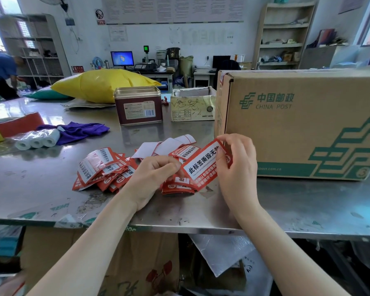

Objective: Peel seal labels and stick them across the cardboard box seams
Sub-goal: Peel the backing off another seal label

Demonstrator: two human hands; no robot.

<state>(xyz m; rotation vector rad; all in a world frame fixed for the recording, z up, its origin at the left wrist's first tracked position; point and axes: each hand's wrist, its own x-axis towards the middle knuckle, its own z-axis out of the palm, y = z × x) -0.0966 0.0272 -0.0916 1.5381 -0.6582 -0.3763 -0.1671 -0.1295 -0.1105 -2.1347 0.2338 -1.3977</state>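
head view | seal label (203,162) held above table (51,189) beside cardboard box (297,124) | left hand (152,178) fingers pinch its lower end, right hand (237,165) fingers pinch upper corner | thin, light, floppy, sticky once peeled; take by corner edge

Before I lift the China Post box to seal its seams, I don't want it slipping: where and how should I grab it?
Probably by its two short ends, one hand from each side, low down. The China Post box lies long side toward you, wide and flat-faced, too broad for one hand. Its left end is free; the right runs out of view.
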